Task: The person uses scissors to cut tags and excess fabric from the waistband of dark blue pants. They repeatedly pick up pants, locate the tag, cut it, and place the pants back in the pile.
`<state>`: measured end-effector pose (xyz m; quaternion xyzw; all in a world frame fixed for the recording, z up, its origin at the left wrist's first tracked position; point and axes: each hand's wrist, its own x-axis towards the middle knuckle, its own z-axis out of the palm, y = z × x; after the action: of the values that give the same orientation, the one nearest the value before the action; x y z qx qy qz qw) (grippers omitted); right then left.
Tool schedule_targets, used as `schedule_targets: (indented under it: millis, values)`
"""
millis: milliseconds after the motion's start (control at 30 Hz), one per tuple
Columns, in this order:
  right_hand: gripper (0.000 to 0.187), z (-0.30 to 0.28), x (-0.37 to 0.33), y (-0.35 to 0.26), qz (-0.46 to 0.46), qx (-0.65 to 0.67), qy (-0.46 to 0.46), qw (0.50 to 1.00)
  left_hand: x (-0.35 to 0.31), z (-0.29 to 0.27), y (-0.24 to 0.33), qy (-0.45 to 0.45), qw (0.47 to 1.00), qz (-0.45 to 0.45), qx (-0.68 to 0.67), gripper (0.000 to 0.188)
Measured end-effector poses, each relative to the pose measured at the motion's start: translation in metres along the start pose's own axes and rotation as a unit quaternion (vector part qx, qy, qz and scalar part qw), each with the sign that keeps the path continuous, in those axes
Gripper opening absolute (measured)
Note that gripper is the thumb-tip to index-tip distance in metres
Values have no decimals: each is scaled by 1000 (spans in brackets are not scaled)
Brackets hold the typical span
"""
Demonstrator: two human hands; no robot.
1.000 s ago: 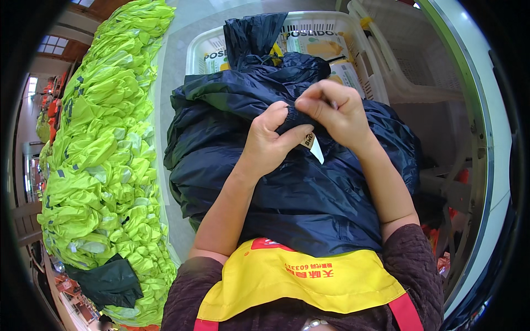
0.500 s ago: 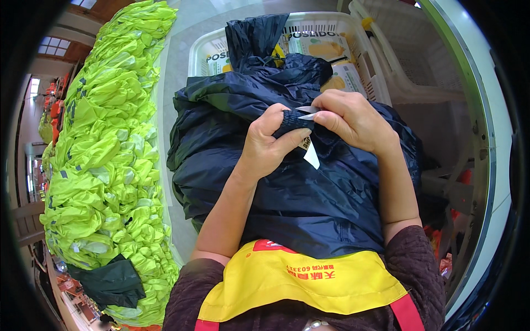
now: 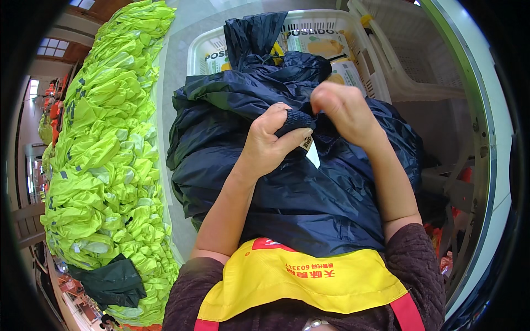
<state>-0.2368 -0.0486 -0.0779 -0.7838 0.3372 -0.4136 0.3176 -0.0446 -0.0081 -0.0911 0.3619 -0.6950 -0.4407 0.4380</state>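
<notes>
A large heap of dark navy thin, shiny fabric [image 3: 309, 204] lies across my front. My left hand [image 3: 265, 144] pinches a gathered elastic edge [image 3: 298, 122] of it between thumb and fingers. A white label [image 3: 313, 155] with a tan part hangs just below that thumb. Close by on the right, my right hand [image 3: 348, 113] is closed and smeared by motion, its fingertips beside the gathered edge. The thread snips whose blades showed in it a moment before are hidden now.
A long pile of neon-yellow garments [image 3: 110, 165] runs down the left, with a dark folded cloth [image 3: 110, 281] on its near end. Behind the navy heap stands a white plastic basket [image 3: 375, 71] holding printed packages [image 3: 317, 44]. Another pale crate [image 3: 425, 60] stands at the far right.
My right hand has drawn its fingers into a fist, lifting slightly, and the snips' blades have gone out of sight. My left hand keeps its pinch on the gathered edge.
</notes>
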Motion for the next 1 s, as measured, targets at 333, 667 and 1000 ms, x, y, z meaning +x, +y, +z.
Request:
schedule_targets:
  millis: [333,667,1000]
  values:
    - [19,18,7,-8,-125,24,27,991,-2,0,1,26,988,-89,-121,16]
    - [15,-15,0,25,237,147,111,954,-2,2,6,25,988,-112,-100,12]
    - [18,18,2,-6,-28,-34,93,995,-4,1,8,43,984,-127,-116,13]
